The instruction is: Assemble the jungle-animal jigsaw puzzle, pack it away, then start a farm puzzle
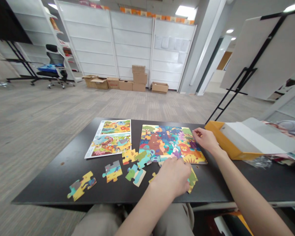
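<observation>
A partly assembled colourful animal jigsaw puzzle [167, 142] lies on the black table [64, 164]. My left hand [173, 177] rests curled over loose pieces [192, 179] at the puzzle's near edge; the fingers are closed on something I cannot make out. My right hand [205, 137] lies on the puzzle's right edge, fingers bent and pressing near the corner. Three loose pieces [81, 185] [112, 171] [135, 174] lie to the left of my left hand. Two more pieces [129, 155] [144, 158] touch the puzzle's lower left.
A printed reference sheet [111, 137] with two pictures lies left of the puzzle. A yellow box with white sheets [236, 139] sits at the table's right. Cardboard boxes [139, 78], an office chair [52, 65], white cabinets and an easel board [263, 55] stand beyond.
</observation>
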`<state>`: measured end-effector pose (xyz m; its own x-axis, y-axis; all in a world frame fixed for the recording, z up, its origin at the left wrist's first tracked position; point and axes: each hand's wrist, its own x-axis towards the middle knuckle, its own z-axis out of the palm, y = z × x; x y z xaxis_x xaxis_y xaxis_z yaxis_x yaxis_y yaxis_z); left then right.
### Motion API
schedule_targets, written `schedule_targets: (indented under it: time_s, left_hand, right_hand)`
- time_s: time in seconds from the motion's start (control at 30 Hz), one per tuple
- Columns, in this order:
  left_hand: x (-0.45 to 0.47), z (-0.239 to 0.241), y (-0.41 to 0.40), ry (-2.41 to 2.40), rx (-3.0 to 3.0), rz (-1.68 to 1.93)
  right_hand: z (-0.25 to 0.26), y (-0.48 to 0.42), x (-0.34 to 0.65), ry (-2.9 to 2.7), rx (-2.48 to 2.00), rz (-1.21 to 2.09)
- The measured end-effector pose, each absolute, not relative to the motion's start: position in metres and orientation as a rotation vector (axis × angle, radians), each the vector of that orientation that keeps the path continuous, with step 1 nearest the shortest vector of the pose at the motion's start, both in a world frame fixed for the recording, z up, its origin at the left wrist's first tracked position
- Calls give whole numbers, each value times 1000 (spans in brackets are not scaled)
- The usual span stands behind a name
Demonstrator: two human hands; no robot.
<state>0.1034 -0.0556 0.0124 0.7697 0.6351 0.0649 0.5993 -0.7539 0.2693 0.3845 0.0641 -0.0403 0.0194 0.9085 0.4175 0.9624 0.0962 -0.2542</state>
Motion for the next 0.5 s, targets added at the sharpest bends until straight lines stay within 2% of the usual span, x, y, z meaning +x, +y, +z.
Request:
schedule_targets:
  time_s: [0.1,0.23,0.37,0.5]
  left_hand:
    - [88,19,-41,1068,2719,324]
    - [51,23,-12,1432,2583,447]
    - [29,17,8,1736,2460,439]
    - [37,6,13,1767,2417,393]
  right_hand:
    - [-39,63,384,-1896,-1835,-150]
    - [-36,61,380,-1886,-1831,-136]
    - [-33,59,375,-1899,-1810,-143]
    - [-33,58,373,-1906,-1814,-152]
